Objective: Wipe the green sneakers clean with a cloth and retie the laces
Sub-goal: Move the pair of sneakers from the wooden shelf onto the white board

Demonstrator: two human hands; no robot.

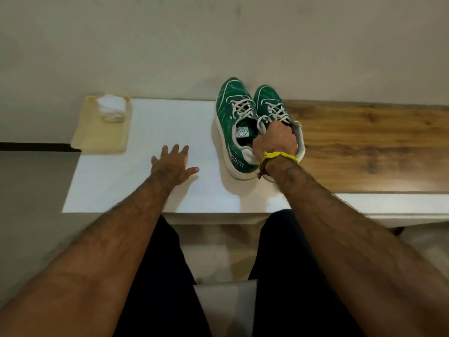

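The right hand grips the pair of green canvas sneakers by their collars on the white worktop. The left hand lies spread flat, empty. A folded white cloth sits on a pale yellow tray.

a pale yellow tray sat at the far left corner of a white tabletop. a wooden surface adjoined it on the right, and a plain wall stood behind.

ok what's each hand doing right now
left hand: open, fingers spread flat on the white table, holding nothing.
right hand: closed, gripping the green sneakers at their collars.
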